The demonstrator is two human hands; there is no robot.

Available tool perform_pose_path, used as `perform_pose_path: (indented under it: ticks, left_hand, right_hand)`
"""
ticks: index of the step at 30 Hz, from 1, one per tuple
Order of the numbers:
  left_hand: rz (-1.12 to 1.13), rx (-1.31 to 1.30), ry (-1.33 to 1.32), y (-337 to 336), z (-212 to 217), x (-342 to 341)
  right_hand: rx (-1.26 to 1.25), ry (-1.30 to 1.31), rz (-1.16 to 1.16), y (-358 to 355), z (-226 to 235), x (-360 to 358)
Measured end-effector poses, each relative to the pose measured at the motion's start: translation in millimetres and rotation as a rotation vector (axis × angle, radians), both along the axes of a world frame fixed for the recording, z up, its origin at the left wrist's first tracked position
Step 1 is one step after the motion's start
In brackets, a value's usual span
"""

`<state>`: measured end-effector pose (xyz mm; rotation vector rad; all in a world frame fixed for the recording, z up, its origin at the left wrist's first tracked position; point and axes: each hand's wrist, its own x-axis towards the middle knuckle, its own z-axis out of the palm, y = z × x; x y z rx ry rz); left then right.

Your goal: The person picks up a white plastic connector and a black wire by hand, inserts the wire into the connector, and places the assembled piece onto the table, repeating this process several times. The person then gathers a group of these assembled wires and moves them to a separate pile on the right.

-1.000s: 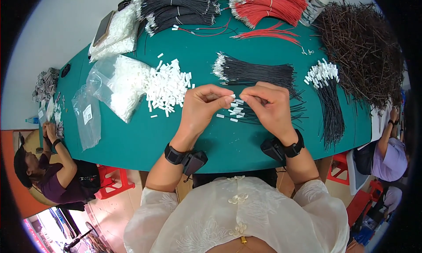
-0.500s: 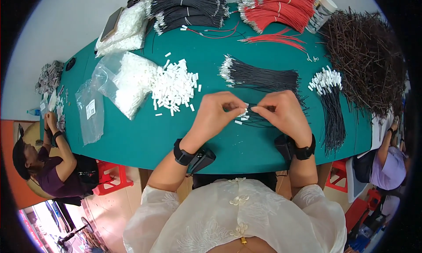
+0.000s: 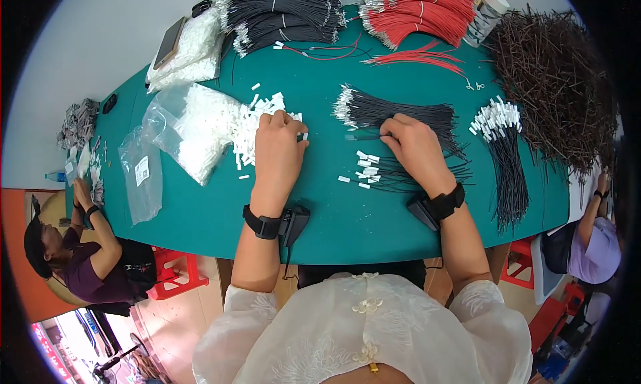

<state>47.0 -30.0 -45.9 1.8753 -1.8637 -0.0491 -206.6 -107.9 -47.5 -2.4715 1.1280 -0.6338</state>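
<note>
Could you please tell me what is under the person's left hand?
Loose white pieces show beside and beyond the left hand, on the green table; whatever lies directly beneath the hand is covered and cannot be seen.

And here's the bare left hand (image 3: 277,147), fingers bent down over a loose pile of small white plastic tubes (image 3: 245,136), spilling from a clear plastic bag (image 3: 162,110) (whether it grips one is hard to tell). Over on the green tabletop (image 3: 327,224), the bare right hand (image 3: 415,148) pinches a thin black wire (image 3: 368,138), pale tip pointing left, beside a thick bundle of black wires (image 3: 400,106). Nearer the body lie white-ended black wires (image 3: 404,174); far right, a tangled brown heap (image 3: 554,90); at the back, bright red wires (image 3: 431,14).
</note>
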Motion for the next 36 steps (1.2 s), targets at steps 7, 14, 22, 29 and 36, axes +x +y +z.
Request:
perform_pose_path:
  ticks: [7, 14, 22, 29, 36]
  left_hand:
    - [-0.014, -0.031, 0.383, -1, 11, -12]
    - [-0.034, 0.02, 1.228, 0, 7, -32]
    - [-0.073, 0.219, 1.614, 3, 6, -41]
    - [-0.089, 0.257, 1.729, 3, 5, -42]
    - [-0.091, 0.268, 1.719, 4, 3, -44]
  right_hand:
    - [-0.106, -0.124, 0.057, -5, -4, -6]
    - [0.344, -0.495, 0.003, 12, 20, -3]
    - [0.393, -0.615, 0.0, 28, 33, 1]
    - [0.288, -0.681, -0.024, 31, 29, 8]
    - [0.18, -0.588, -0.025, 34, 32, 7]
